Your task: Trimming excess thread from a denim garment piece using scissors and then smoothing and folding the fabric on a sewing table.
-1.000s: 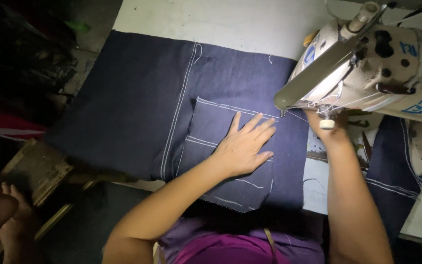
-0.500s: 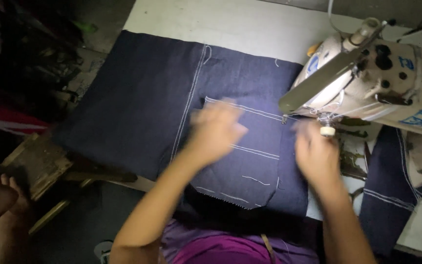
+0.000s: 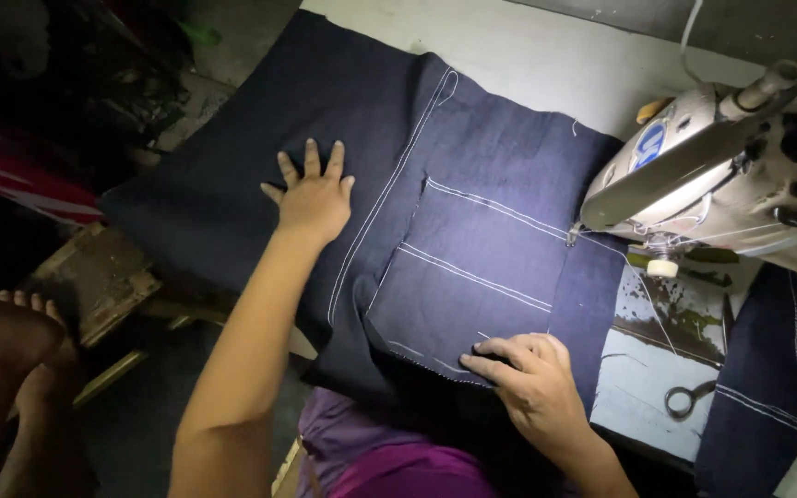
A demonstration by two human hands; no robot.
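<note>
Denim (image 3: 472, 231) lies spread over the table's (image 3: 555, 65) near-left corner, its pocket (image 3: 472, 277) already stitched along three lines. Left hand (image 3: 314, 198) rests flat and open on the cloth; right hand (image 3: 532, 378) pinches the pocket's near edge, beside the sewing machine (image 3: 731, 175); bottom hem looks unfinished

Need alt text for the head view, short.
Seen from above, a person's left hand lies flat on dark denim with white stitching, while the right hand pinches the near edge of a sewn-on pocket. A sewing machine stands at right, scissors on the table below it.
</note>
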